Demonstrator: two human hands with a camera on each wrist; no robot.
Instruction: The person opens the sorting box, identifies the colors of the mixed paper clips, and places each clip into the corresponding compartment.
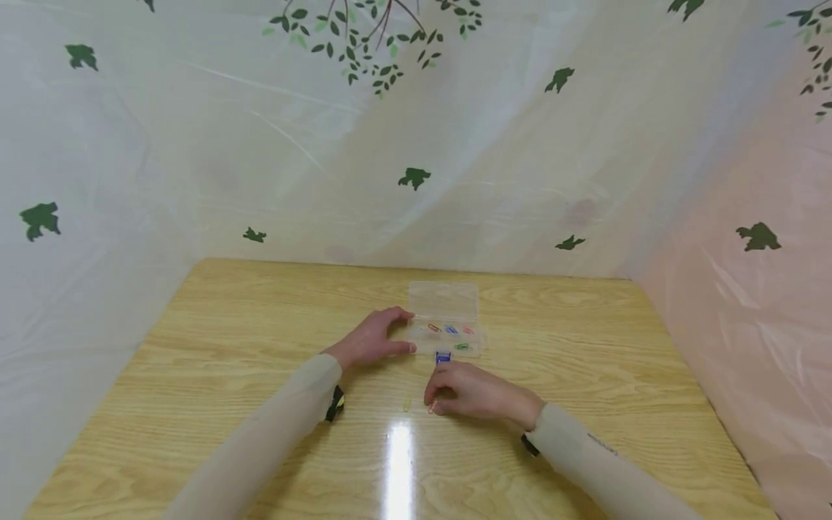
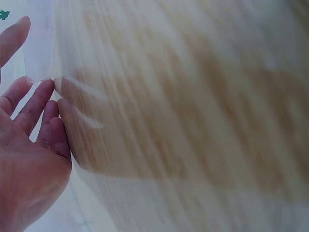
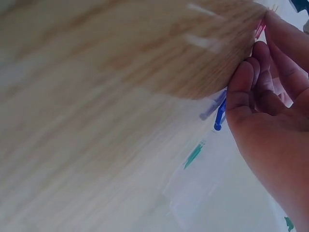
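Note:
A clear plastic box with compartments lies on the table, its lid laid back behind it. Inside are paper clips: orange-red, blue, pink and green. My left hand holds the box by its left side, thumb at the front corner and fingers at the back. In front of the box, my right hand pinches a red paper clip between thumb and fingertips, low over the table. The right wrist view shows this clip at the fingertips.
A yellow paper clip lies on the table left of my right hand. Between that hand and the box is a small blue item, partly hidden by the hand. Leaf-printed sheeting surrounds the wood-grain table at back and sides.

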